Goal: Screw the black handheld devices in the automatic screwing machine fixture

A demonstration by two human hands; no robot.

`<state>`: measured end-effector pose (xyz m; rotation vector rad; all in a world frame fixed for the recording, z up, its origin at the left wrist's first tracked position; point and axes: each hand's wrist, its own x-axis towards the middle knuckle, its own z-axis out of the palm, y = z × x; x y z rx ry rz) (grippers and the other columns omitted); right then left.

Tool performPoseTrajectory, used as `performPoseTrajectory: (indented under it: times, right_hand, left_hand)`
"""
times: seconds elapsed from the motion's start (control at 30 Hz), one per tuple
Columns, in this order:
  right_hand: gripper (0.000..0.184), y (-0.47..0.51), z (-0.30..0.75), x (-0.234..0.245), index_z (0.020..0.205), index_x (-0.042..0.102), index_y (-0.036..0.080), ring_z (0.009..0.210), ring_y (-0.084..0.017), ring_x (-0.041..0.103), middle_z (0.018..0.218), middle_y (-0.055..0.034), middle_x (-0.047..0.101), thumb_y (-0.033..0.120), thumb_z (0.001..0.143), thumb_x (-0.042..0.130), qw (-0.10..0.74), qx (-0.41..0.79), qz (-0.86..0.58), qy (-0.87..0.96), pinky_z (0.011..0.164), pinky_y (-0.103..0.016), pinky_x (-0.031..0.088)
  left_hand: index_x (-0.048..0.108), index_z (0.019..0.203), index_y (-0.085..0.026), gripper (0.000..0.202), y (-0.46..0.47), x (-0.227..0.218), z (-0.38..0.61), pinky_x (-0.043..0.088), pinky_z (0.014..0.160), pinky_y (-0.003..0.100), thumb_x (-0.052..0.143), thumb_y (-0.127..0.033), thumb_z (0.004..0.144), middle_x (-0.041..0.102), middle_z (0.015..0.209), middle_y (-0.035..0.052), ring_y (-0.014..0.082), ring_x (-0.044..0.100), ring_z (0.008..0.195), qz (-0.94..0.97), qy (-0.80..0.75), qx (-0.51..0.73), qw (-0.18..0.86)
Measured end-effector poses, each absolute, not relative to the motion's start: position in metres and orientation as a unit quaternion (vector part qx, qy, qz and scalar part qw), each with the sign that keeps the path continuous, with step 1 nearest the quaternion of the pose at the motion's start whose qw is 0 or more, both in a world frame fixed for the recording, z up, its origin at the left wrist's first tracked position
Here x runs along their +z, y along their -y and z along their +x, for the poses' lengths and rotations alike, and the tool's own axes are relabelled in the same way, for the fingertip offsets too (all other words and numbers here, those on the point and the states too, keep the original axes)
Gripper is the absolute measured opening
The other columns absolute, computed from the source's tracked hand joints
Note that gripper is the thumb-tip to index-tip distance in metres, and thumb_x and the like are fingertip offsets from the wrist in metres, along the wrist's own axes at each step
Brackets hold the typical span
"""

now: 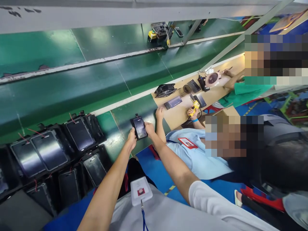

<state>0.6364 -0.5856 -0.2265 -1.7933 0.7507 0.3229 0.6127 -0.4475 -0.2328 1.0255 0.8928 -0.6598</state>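
Head view: the left hand point(131, 138) and right hand point(150, 129) pinch a black smartphone point(139, 127) by its side edges above the green conveyor belt point(72, 96); it looks light, stiff, slippery and fragile, best held by those edges.

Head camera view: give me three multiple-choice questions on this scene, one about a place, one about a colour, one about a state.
1. Where is the phone held by the left hand and right hand? A over the green belt; B on the wooden bench; C inside a black tray.
2. What colour is the nearby person's wristband? A red; B blue; C white.
3. Which way does the phone's screen face? A down; B toward the camera; C toward the bench.

1 A: green belt lies behind it. 2 B: the band shows blue. 3 B: the screen is visible from the head camera.
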Motion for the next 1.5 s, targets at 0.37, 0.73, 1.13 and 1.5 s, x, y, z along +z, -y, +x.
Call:
performPoseTrajectory:
  times: [0.37,0.73,1.13,1.5]
  right_hand:
    - [0.035,0.57,0.589,-0.157,0.106,0.074,0.018,0.122,-0.029,0.064,0.122,-0.0125,0.075,0.045,0.093,0.055,0.514,0.038,-0.796,-0.317,0.109,-0.043,0.047]
    - [0.028,0.397,0.506,-0.118,0.094,0.075,0.018,0.066,-0.021,0.071,0.082,-0.0088,0.078,0.035,0.072,0.074,0.603,0.419,-0.672,-0.096,0.056,-0.028,0.053]
    - [0.034,0.271,0.477,-0.078,0.116,0.069,0.018,0.078,-0.018,0.076,0.108,-0.0103,0.078,0.031,0.084,0.07,0.498,0.594,-0.632,0.004,0.066,-0.026,0.061]
    - [0.051,0.269,0.456,-0.096,0.111,0.074,0.019,0.081,-0.025,0.078,0.108,-0.0129,0.08,0.046,0.067,0.082,0.404,0.628,-0.665,0.013,0.066,-0.031,0.061]
  left_hand:
    - [0.066,0.13,-0.018,0.038,0.383,-0.163,0.535,0.051,0.106,0.053,0.063,-0.043,0.102,0.065,0.136,0.0125,0.0278,0.065,0.12,0.592,-0.296,-0.342,0.667]
    - [0.055,0.143,-0.018,0.052,0.089,-0.053,0.389,0.029,0.122,0.066,0.071,-0.028,0.095,0.038,0.163,0.0154,0.0395,0.033,0.151,0.742,-0.54,-0.027,0.397]
    - [0.066,0.125,-0.013,0.03,0.04,-0.067,0.356,0.052,0.103,0.054,0.066,-0.031,0.1,0.066,0.128,0.0112,0.0284,0.064,0.118,0.662,-0.624,0.06,0.412]
    - [0.065,0.097,-0.016,0.017,0.119,-0.093,0.224,0.055,0.081,0.037,0.075,-0.028,0.093,0.064,0.089,0.0003,0.0173,0.062,0.08,0.498,-0.602,0.147,0.606]
